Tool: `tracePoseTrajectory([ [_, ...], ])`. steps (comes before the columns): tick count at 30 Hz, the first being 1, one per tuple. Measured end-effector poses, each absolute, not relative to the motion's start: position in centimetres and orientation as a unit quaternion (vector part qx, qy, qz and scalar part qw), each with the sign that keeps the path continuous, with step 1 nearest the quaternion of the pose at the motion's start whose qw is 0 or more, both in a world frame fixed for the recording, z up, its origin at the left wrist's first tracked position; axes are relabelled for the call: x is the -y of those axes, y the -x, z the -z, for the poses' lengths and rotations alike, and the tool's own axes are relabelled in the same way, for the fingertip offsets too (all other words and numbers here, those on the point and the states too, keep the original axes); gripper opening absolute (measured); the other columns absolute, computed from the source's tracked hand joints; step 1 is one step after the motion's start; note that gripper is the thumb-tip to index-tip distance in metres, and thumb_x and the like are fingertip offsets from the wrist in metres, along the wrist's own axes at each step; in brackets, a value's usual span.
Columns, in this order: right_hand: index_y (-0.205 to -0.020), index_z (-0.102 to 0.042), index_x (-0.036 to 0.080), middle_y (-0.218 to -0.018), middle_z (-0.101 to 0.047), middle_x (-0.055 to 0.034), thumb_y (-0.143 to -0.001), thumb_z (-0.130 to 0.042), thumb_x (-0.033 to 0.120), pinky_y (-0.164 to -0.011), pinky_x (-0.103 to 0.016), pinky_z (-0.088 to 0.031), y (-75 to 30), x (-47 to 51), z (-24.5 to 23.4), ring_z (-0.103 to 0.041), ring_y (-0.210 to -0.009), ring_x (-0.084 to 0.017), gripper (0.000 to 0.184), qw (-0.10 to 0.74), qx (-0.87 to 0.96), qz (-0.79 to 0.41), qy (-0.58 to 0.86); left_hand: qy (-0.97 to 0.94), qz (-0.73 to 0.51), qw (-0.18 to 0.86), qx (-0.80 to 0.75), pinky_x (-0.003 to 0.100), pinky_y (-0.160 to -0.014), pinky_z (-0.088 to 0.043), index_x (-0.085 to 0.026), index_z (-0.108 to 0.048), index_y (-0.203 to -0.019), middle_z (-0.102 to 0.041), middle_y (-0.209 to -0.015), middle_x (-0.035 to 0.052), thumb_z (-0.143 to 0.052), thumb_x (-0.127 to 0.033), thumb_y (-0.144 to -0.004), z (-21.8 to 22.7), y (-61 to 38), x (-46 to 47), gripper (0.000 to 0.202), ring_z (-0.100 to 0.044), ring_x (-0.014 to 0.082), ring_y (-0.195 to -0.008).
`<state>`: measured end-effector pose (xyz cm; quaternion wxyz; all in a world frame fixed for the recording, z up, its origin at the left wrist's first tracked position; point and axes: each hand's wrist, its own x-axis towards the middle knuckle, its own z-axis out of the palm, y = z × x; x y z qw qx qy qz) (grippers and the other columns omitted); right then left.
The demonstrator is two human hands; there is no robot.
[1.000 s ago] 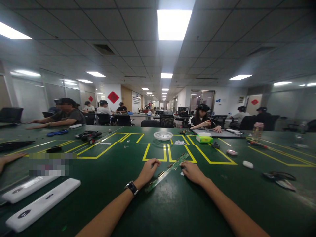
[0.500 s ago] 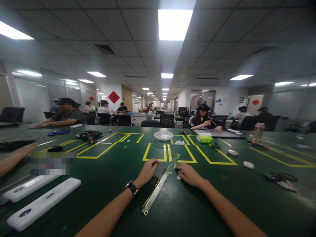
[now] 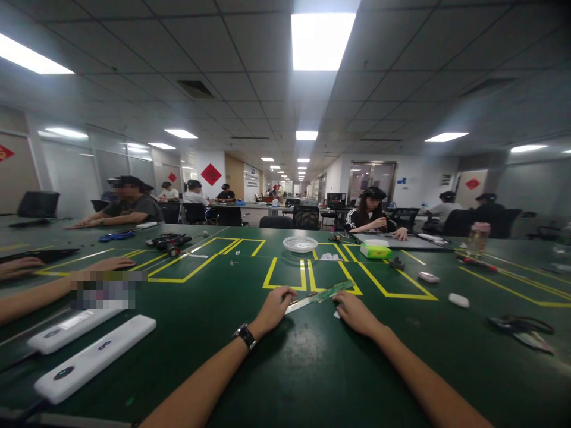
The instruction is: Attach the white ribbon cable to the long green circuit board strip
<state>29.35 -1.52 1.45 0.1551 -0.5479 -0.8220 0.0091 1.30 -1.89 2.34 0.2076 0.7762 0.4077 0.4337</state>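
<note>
A long, narrow circuit board (image 3: 332, 291), green at its far end and pale along its strip, lies slanted between my hands just above the table. My left hand (image 3: 275, 308) is closed around its near left part, which the hand hides. A black-strapped watch sits on that wrist. My right hand (image 3: 357, 310) has curled fingers, with the fingertips against the board's lower edge near the green end. A small white piece (image 3: 336, 314) shows under the right fingers; what it is I cannot make out.
Two white power-strip-like bars (image 3: 100, 356) lie at the left, near a co-worker's hands (image 3: 107, 264). A white basket (image 3: 300, 244), a green tissue pack (image 3: 375, 250), a white mouse-like object (image 3: 458, 300) and dark cables (image 3: 520, 327) lie on the yellow-taped green table (image 3: 312, 380).
The board has turned from a steep slant to a flatter one, its near end now behind my left hand. My left hand has closed on it. A co-worker's hand at left reaches farther in.
</note>
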Motion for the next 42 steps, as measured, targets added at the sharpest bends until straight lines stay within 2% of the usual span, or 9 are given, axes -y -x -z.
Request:
tracePoseTrajectory([
  [5,-0.118,-0.062,0.019,-0.125,-0.058,-0.0093,-0.085,-0.047,0.021,-0.103,-0.034,-0.035,-27.1,2.1,-1.5,-0.05,-0.118,-0.022,0.036,0.174,0.871,-0.043,0.457,-0.776,-0.432,0.212,-0.407,0.029,-0.08,-0.045,-0.017,-0.066,-0.087,-0.069,-0.09,0.0061,-0.044,-0.022,-0.086,-2.5,-1.3,1.9,0.023,-0.062,0.0193,-0.087],
  [10,-0.114,-0.063,0.015,-0.12,-0.06,-0.0123,-0.086,-0.046,0.024,-0.098,-0.035,-0.038,-29.9,1.2,-1.8,-0.053,-0.113,-0.024,0.034,0.145,0.813,0.001,0.563,-0.791,-0.41,0.186,-0.414,0.031,-0.085,-0.043,-0.017,-0.066,-0.09,-0.068,-0.093,0.0073,-0.043,-0.024,-0.088,-1.9,-1.3,1.5,0.024,-0.058,0.0202,-0.091],
  [14,-0.112,-0.063,0.017,-0.117,-0.06,-0.0128,-0.086,-0.046,0.024,-0.088,-0.036,-0.043,-31.8,0.7,-1.9,-0.054,-0.11,-0.026,0.031,0.108,0.755,0.019,0.646,-0.835,-0.329,0.14,-0.418,0.035,-0.091,-0.04,-0.02,-0.063,-0.107,-0.063,-0.11,0.0089,-0.047,-0.025,-0.087,-1.2,-1.3,1.7,0.027,-0.052,0.0229,-0.105],
  [17,-0.11,-0.064,0.017,-0.118,-0.059,-0.0141,-0.086,-0.046,0.025,-0.087,-0.036,-0.043,-31.6,0.8,-1.8,-0.055,-0.108,-0.027,0.031,0.106,0.748,0.031,0.655,-0.866,-0.26,0.106,-0.414,0.038,-0.091,-0.038,-0.025,-0.06,-0.115,-0.059,-0.122,0.0076,-0.051,-0.027,-0.086,-1.2,-1.2,2.4,0.031,-0.048,0.0251,-0.112],
  [22,-0.114,-0.062,0.015,-0.118,-0.058,-0.0144,-0.087,-0.045,0.026,-0.091,-0.035,-0.042,-30.5,0.9,-1.3,-0.054,-0.11,-0.026,0.034,0.128,0.771,0.016,0.624,-0.87,-0.271,0.124,-0.392,0.031,-0.084,-0.042,-0.023,-0.062,-0.112,-0.066,-0.106,0.0083,-0.04,-0.028,-0.092,-1.9,-1.2,2.9,0.03,-0.058,0.0219,-0.096],
  [25,-0.115,-0.062,0.015,-0.119,-0.059,-0.013,-0.087,-0.045,0.025,-0.097,-0.035,-0.039,-29.9,1.1,-1.1,-0.053,-0.113,-0.025,0.034,0.151,0.797,-0.003,0.585,-0.866,-0.29,0.129,-0.387,0.031,-0.085,-0.042,-0.022,-0.063,-0.109,-0.066,-0.105,0.0072,-0.039,-0.028,-0.092,-2.0,-1.4,2.9,0.03,-0.059,0.0213,-0.096],
  [32,-0.116,-0.063,0.019,-0.126,-0.057,-0.0095,-0.084,-0.05,0.021,-0.105,-0.035,-0.034,-26.7,3.0,-1.5,-0.049,-0.118,-0.023,0.034,0.191,0.863,-0.053,0.465,-0.85,-0.246,0.062,-0.462,0.037,-0.085,-0.04,-0.024,-0.06,-0.115,-0.06,-0.11,0.0108,-0.056,-0.039,-0.083,-1.3,-1.6,3.0,0.035,-0.051,0.0279,-0.102],
  [37,-0.117,-0.063,0.021,-0.126,-0.057,-0.0084,-0.083,-0.051,0.018,-0.106,-0.037,-0.034,-25.7,3.6,-1.5,-0.049,-0.118,-0.023,0.036,0.216,0.878,-0.081,0.419,-0.857,-0.23,0.104,-0.45,0.034,-0.084,-0.04,-0.027,-0.054,-0.123,-0.056,-0.11,0.0086,-0.055,-0.03,-0.084,-1.2,-2.1,3.4,0.039,-0.052,0.0257,-0.102],
  [42,-0.116,-0.063,0.021,-0.124,-0.057,-0.0097,-0.081,-0.053,0.016,-0.105,-0.038,-0.036,-25.9,3.3,-1.2,-0.051,-0.117,-0.024,0.037,0.247,0.88,-0.099,0.395,-0.833,-0.245,0.184,-0.46,0.029,-0.08,-0.04,-0.02,-0.052,-0.125,-0.057,-0.097,0.0062,-0.059,-0.021,-0.078,-1.4,-2.6,3.3,0.047,-0.054,0.0211,-0.091],
])
